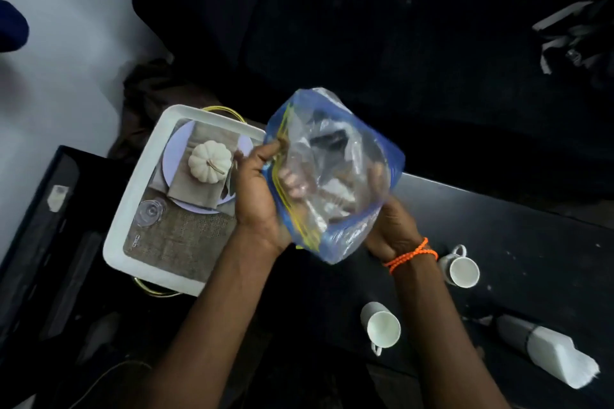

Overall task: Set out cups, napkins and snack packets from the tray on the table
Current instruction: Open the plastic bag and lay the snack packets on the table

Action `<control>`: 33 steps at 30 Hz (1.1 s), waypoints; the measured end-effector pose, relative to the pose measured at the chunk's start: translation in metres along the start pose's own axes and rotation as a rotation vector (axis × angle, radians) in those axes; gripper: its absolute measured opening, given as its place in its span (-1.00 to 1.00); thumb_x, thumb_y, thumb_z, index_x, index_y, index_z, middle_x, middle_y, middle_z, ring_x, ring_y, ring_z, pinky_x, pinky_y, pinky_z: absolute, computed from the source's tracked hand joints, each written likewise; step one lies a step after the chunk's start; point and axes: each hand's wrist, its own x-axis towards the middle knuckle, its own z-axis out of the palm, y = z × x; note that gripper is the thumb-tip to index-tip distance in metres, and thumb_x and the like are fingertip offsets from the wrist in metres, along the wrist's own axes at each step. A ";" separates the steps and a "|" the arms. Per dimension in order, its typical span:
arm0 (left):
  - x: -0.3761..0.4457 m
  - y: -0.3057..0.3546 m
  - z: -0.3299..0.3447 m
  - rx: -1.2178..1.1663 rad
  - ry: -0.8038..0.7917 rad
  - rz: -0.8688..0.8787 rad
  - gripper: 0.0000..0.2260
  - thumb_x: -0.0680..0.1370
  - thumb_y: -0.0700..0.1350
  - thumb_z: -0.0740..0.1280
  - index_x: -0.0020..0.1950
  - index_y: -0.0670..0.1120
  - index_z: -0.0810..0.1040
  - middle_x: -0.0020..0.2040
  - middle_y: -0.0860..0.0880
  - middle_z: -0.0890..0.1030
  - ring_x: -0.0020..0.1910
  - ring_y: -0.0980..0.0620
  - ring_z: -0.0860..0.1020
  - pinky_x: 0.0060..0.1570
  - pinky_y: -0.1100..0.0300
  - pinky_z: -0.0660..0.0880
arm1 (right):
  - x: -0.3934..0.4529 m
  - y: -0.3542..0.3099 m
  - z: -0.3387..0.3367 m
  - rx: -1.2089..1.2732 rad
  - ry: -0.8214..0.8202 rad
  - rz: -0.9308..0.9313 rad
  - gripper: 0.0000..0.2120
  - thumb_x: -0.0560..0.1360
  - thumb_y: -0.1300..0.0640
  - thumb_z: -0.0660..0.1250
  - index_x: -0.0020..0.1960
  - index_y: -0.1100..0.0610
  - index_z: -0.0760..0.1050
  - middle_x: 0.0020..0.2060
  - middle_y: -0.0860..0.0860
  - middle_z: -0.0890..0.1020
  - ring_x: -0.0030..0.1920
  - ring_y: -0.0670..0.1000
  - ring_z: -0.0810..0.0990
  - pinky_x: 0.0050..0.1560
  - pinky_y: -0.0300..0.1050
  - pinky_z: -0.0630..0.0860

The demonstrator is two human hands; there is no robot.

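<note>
I hold a clear zip bag with a blue and yellow seal (335, 173) above the black table (518, 236). My left hand (257, 188) grips its opening edge, fingers showing through the plastic. My right hand (393, 229), with an orange bead bracelet at the wrist, supports the bag from below. Blurred contents lie inside the bag. The white tray (139, 183) sits to the left with a printed picture of a pumpkin and plate on its floor. Two white cups stand on the table: one (460, 267) beside my right wrist, another (382, 327) nearer me.
A white folded napkin stack or packet (551, 350) lies at the table's right front. Dark boxes (50, 242) sit left of the tray. A dark sofa (398, 26) fills the background, with grey items (571, 36) on it at the far right.
</note>
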 end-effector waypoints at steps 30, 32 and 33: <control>0.093 -0.234 0.103 1.353 0.033 0.455 -0.80 0.44 -0.28 0.37 -0.12 0.03 0.67 -0.25 0.16 0.66 -0.30 0.29 0.57 -0.22 0.38 0.51 | -0.165 -0.114 -0.133 -0.515 0.555 -0.234 -0.40 0.51 -0.08 0.45 0.50 -0.07 0.36 0.37 0.05 0.57 0.29 0.09 0.64 0.19 0.17 0.64; 0.081 -0.282 0.123 1.346 -0.109 0.216 -0.88 0.48 -0.18 0.41 -0.05 -0.02 0.71 -0.18 0.04 0.69 -0.19 0.12 0.62 -0.09 0.20 0.58 | -0.176 -0.121 -0.142 -0.619 0.534 -0.328 -0.24 0.56 0.06 0.43 0.63 -0.11 0.11 0.43 -0.01 0.53 0.31 -0.03 0.61 0.22 -0.08 0.60; 0.073 -0.302 0.134 1.265 -0.176 0.047 -0.92 0.48 -0.11 0.41 -0.10 -0.03 0.71 -0.17 -0.02 0.68 -0.15 0.03 0.62 -0.07 0.09 0.58 | -0.185 -0.127 -0.151 -0.641 0.533 -0.345 -0.17 0.56 0.11 0.44 0.65 -0.09 0.02 0.43 0.01 0.52 0.28 -0.08 0.62 0.16 -0.20 0.58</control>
